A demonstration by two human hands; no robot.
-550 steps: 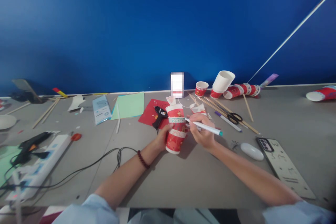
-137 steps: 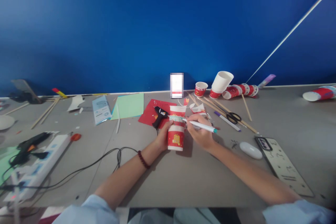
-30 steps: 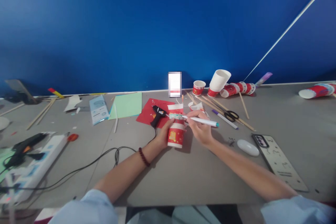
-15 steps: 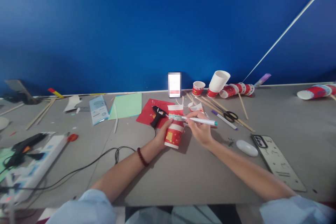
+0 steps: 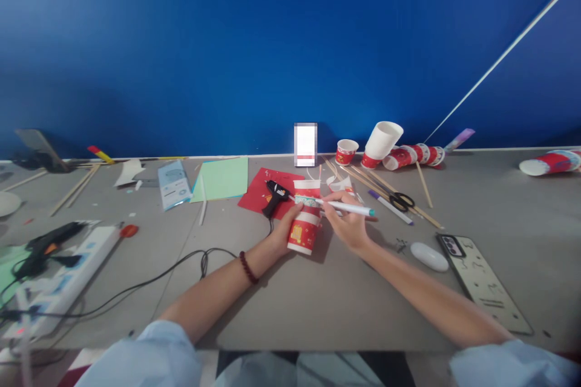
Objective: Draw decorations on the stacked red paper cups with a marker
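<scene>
My left hand is wrapped round a red and white paper cup that stands slightly tilted on the grey table. A teal patterned band runs round the cup below its rim. My right hand pinches a white marker with a teal end, whose tip touches that band. Both hands meet at the cup, in the middle of the table.
A black glue gun lies on red paper just behind the cup, its cable trailing left. Scissors, wooden sticks and more cups lie back right. A phone and white case are at right, a power strip at left.
The cup has been turned and tilted a little in my left hand while the marker tip stays on its band. The view has shifted slightly.
</scene>
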